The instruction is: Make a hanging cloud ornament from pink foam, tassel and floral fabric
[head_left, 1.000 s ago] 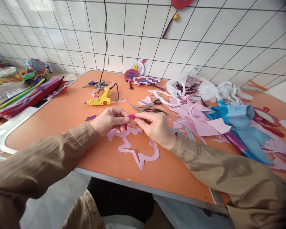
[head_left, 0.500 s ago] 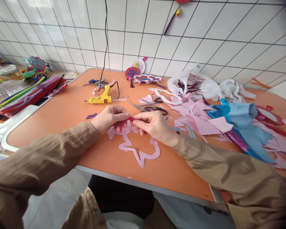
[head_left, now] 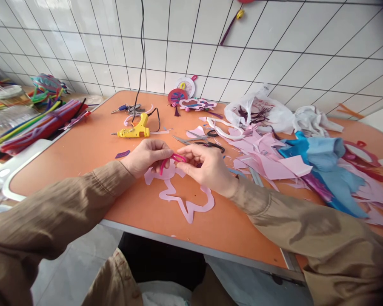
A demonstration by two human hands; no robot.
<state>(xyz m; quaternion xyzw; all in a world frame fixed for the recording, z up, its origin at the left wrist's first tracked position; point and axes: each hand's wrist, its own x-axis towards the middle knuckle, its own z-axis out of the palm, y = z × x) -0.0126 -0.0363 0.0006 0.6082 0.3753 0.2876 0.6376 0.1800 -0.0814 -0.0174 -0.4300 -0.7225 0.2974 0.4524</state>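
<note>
A bright pink pipe cleaner (head_left: 178, 157), bent into a narrow loop with a loose tail, is between my hands above the orange table. My left hand (head_left: 149, 156) pinches it where the loop meets the tail. My right hand (head_left: 207, 166) has its fingers curled around the rounded end of the loop, thumb below and index finger above; the exact contact is partly hidden. Beneath both hands lies a pale pink cut-out outline (head_left: 207, 206) with wavy and pointed edges. Another light pink piece (head_left: 168, 170) is partly covered by my fingers.
A yellow glue gun (head_left: 134, 129) lies behind my left hand. Black-handled scissors (head_left: 210, 145) are beyond my right hand. Pink scraps (head_left: 268, 157) and blue material (head_left: 332, 170) pile up on the right. Bundled pipe cleaners (head_left: 44, 127) lie at far left.
The pink loop has become more visible and spread between my hands. My right thumb and index finger have parted somewhat, while my left hand keeps nearly the same place.
</note>
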